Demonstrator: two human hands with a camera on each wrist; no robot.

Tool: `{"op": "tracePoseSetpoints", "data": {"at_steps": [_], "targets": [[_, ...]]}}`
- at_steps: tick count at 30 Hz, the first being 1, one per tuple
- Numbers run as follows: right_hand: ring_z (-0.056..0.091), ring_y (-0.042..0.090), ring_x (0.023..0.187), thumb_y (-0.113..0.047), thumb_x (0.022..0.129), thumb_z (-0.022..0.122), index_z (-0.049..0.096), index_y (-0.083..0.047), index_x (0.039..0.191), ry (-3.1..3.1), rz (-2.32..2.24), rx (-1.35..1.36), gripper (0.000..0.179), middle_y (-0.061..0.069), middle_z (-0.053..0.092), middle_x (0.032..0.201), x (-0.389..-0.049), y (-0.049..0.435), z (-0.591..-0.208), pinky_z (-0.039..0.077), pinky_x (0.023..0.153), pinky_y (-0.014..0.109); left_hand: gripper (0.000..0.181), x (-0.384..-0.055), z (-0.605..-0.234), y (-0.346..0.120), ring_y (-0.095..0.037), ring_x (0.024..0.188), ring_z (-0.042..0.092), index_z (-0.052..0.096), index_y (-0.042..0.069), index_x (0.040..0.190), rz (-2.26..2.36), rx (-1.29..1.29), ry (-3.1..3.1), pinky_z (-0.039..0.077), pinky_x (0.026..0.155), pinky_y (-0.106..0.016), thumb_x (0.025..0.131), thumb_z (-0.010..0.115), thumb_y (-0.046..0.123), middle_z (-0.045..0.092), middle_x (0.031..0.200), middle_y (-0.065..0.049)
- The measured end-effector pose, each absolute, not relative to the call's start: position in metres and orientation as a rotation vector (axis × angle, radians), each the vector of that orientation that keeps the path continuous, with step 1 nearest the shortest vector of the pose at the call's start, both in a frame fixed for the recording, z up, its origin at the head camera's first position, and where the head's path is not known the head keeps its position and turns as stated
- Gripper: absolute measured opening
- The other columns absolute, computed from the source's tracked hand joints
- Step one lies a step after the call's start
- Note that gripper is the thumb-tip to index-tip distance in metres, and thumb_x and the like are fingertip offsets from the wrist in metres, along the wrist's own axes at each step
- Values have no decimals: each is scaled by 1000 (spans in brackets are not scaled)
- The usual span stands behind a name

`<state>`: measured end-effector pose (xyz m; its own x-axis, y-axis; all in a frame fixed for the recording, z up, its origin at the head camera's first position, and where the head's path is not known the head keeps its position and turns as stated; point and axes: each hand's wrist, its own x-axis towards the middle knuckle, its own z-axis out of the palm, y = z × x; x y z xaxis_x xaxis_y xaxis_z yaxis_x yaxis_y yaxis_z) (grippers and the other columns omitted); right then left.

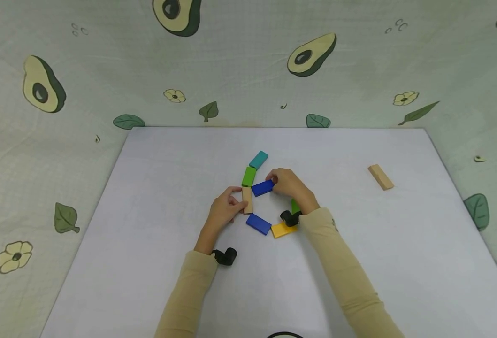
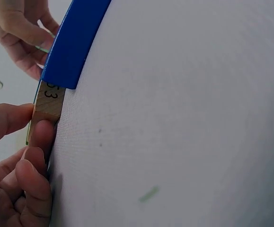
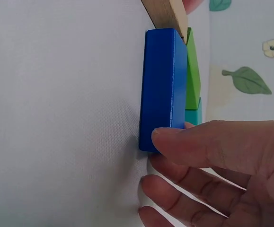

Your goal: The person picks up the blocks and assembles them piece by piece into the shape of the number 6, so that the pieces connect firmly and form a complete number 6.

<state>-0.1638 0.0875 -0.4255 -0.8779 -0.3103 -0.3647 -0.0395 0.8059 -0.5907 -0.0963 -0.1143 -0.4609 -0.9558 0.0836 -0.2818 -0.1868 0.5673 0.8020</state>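
My left hand point(image 1: 224, 206) holds a plain wooden block point(image 1: 247, 200) between thumb and index finger at its two ends. Black markings show on this block's side in the left wrist view. The right hand point(image 1: 288, 182) pinches the right end of a blue block point(image 1: 263, 188); in the right wrist view the thumb point(image 3: 184, 142) presses its face. That blue block's left end meets the wooden block near its top. Above them run a green block point(image 1: 248, 176) and a teal block point(image 1: 258, 159), end to end. Below, a second blue block point(image 1: 258, 224) leads to a yellow block point(image 1: 283, 230).
Another green block point(image 1: 295, 206) is partly hidden beneath the right wrist. A separate wooden block point(image 1: 381, 177) lies at the right of the white table point(image 1: 155, 188). Black wrist cameras hang near both cuffs. A cloth printed with avocados point(image 1: 311, 55) rises behind the table.
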Motion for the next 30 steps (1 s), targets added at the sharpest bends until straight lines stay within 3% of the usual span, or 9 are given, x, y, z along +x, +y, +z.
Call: {"op": "tracePoseSetpoints", "data": {"at_steps": [30], "targets": [[52,25,88,-4,83,65,59,-7,118,2525,-813,-253,36,15,57,103,-165,86,-423,45,77,34,48,-98,-461,-114,-13,39,44,50,16,130,1310,-86,2523,32,43,-23,86,65,28,62,67,-2]]}}
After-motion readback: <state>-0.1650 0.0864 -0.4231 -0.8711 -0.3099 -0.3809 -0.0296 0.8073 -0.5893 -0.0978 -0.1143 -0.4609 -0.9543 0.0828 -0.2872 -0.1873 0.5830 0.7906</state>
